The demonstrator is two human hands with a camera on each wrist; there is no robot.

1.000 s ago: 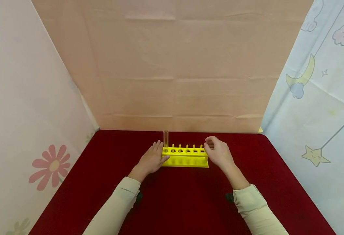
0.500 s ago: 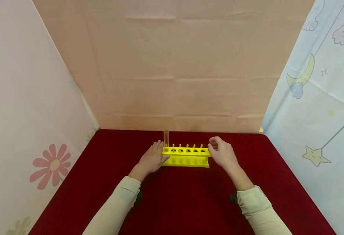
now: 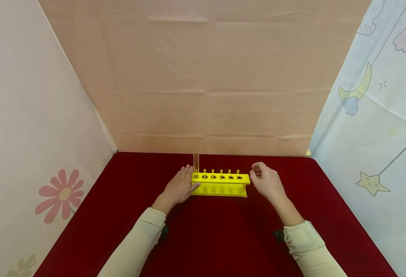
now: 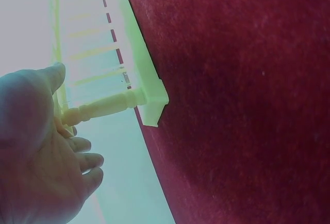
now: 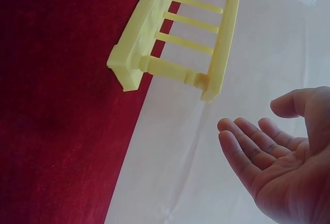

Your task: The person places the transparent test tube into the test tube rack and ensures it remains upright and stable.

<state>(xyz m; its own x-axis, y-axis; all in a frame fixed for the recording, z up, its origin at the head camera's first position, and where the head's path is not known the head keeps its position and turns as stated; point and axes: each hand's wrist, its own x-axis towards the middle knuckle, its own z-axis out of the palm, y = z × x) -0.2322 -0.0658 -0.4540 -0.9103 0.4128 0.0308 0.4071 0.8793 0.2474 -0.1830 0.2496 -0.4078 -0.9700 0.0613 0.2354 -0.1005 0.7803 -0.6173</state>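
Observation:
A yellow test tube rack (image 3: 220, 182) stands upright on the red cloth. One clear test tube (image 3: 196, 162) rises from its leftmost hole. My left hand (image 3: 177, 187) holds the rack's left end, thumb in front and fingers along the side and back. In the left wrist view, the thumb and fingers of the left hand (image 4: 44, 167) meet the end of the rack (image 4: 105, 105) at its top plate. My right hand (image 3: 268, 181) is just off the rack's right end. The right wrist view shows the right hand (image 5: 278, 167) with relaxed, bent fingers, apart from the rack (image 5: 167, 68).
Dark red cloth (image 3: 220, 238) covers the table. A brown paper backdrop (image 3: 206, 77) rises behind it. Printed white sheets flank both sides, with a flower (image 3: 63, 195) on the left and a star (image 3: 372, 183) on the right.
My right hand has drawn away to the right from the rack's right end, uncovering its corner. The left hand, the rack and the test tube stay where they were.

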